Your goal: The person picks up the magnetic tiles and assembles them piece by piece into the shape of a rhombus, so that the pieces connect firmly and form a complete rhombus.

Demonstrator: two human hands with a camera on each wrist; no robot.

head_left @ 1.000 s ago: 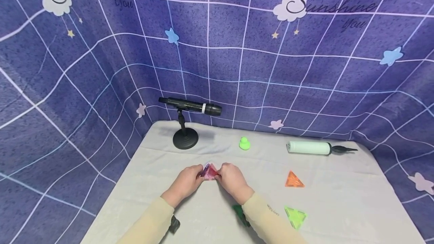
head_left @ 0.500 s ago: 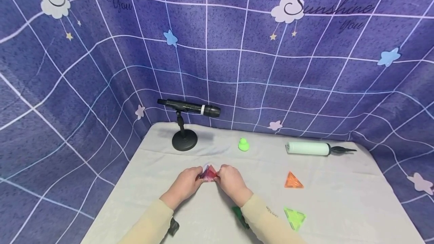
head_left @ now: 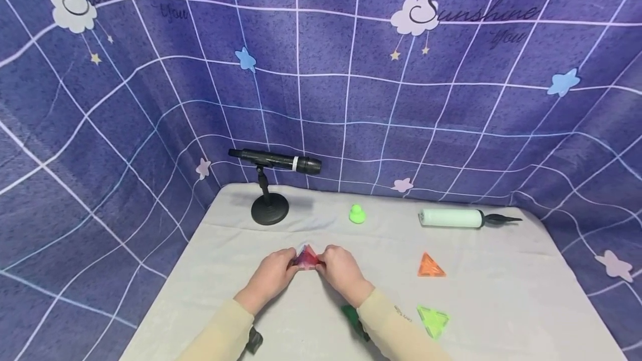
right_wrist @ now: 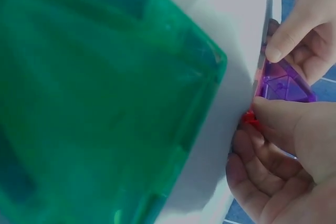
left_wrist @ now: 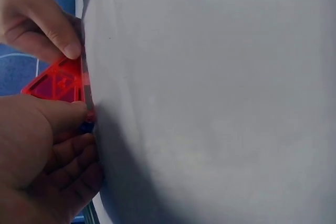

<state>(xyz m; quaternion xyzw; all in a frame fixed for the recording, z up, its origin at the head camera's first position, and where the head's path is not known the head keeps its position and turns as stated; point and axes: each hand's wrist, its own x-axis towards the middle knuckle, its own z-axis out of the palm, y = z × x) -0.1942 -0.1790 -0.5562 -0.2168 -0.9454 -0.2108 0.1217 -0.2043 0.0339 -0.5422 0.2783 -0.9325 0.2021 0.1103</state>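
Near the middle of the desk, the left hand and right hand pinch with curled fingers the red triangle and purple triangle, stood together; bare cloth lies around, orange triangle well apart toward the right edge

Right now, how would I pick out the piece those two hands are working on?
Start at the black microphone on its stand at the back of the grey table, then come toward the person. Between the left hand and right hand sits a small red and purple triangle piece, raised, unlike the flat orange triangle and green triangle.
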